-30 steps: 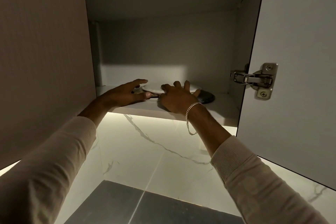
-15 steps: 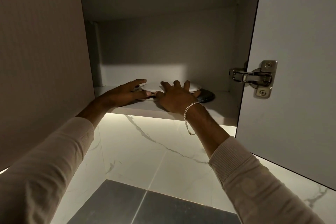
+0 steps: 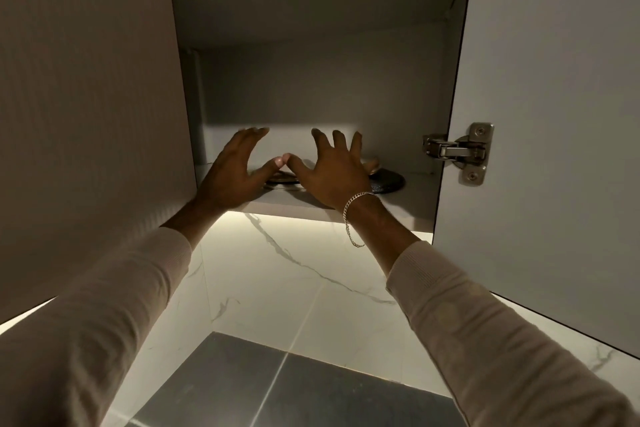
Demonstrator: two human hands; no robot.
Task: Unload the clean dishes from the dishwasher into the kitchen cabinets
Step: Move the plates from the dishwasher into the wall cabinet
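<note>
Evidently the plates (image 3: 282, 180) are already set down: a low stack lies flat on the lower cabinet shelf (image 3: 408, 199), close to its near edge and mostly hidden behind the hands. The left hand (image 3: 235, 166) and right hand (image 3: 332, 173) hover just over the stack with fingers straight and fanned. Each grip is wide open and has hold of nothing, and the thumb tips almost meet above the rims. I judge that spread to be a check that the stack sits steady.

The rim visible between the hands looks pale and glossy, likely glazed ceramic. A dark plate (image 3: 388, 181) with a speckled, matt face pokes out to the right and appears to be the lowest. The shelf is smooth white laminate. A chain bracelet (image 3: 356, 206) hangs on the right wrist. On the right, the open cabinet door (image 3: 554, 114) shows its steel hinge (image 3: 457, 151), and a veined marble backsplash (image 3: 294, 270) lies below.
</note>
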